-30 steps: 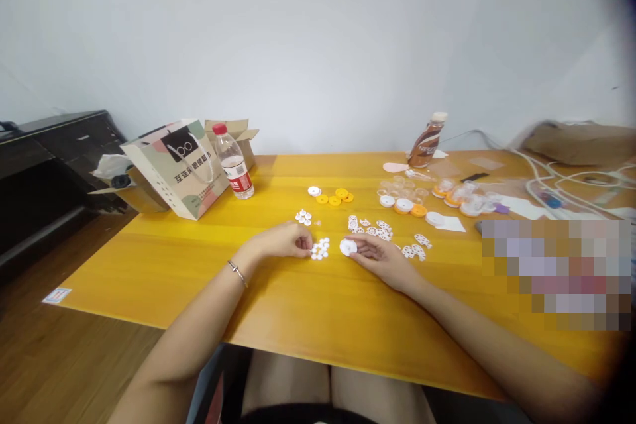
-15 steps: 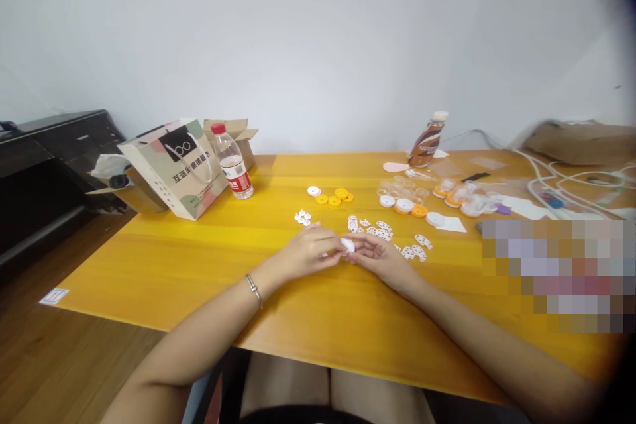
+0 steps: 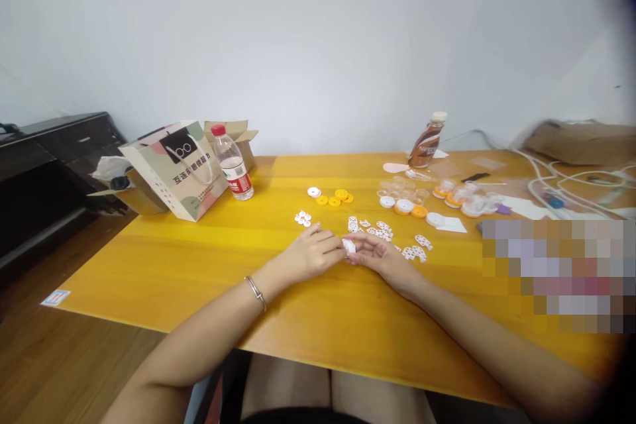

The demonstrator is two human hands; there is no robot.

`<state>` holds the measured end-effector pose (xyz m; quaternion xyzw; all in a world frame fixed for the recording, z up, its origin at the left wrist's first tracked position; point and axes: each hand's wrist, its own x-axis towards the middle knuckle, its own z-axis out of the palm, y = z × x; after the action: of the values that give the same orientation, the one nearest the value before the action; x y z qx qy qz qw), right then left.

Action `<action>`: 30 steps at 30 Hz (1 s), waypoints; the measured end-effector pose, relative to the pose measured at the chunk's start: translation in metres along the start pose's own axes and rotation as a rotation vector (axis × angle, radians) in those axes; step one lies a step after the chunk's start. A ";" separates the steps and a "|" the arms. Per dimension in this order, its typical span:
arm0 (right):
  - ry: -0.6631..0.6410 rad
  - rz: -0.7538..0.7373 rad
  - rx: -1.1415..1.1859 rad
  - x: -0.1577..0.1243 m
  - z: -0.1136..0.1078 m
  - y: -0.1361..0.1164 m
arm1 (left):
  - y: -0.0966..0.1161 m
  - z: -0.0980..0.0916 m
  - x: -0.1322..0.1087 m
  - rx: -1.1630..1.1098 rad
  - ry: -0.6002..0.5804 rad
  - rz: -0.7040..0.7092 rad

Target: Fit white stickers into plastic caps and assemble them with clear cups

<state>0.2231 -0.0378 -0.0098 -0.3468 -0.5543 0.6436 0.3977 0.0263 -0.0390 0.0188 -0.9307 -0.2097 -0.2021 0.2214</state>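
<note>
My left hand (image 3: 314,253) and my right hand (image 3: 378,256) meet at the middle of the yellow table (image 3: 209,265). Both pinch a small white round disc (image 3: 348,246) between their fingertips. My left wrist wears a thin bracelet (image 3: 256,291). Several small white pieces (image 3: 382,232) lie scattered just beyond my right hand, and a small cluster of white pieces (image 3: 302,217) lies beyond my left hand. The little pile my left hand reached into is hidden under it.
Yellow and white discs (image 3: 334,197) and clear cups with orange lids (image 3: 437,197) sit farther back. A water bottle (image 3: 232,162) and paper bag (image 3: 173,167) stand at the left, a brown drink bottle (image 3: 426,140) at the back, cables (image 3: 571,182) at the right.
My left hand left the pile of small white pieces and moved right to the white disc in my right hand. Both hands now close on the disc.
</note>
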 end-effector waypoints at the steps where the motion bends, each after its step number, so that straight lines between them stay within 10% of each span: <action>1: -0.003 -0.001 0.004 0.000 0.000 0.000 | 0.000 -0.001 0.001 0.013 0.002 0.021; 15: -0.085 0.003 -0.008 -0.001 -0.003 0.001 | 0.003 -0.012 0.002 0.006 -0.033 0.078; 25: -0.048 -0.009 -0.028 -0.001 -0.001 0.000 | 0.001 0.001 0.002 -0.717 0.022 -0.653; 30: -0.036 0.005 -0.018 0.000 -0.003 0.000 | -0.011 0.002 0.000 -0.770 -0.013 -0.787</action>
<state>0.2262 -0.0367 -0.0102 -0.3403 -0.5663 0.6457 0.3829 0.0214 -0.0296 0.0207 -0.7971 -0.4541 -0.3260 -0.2285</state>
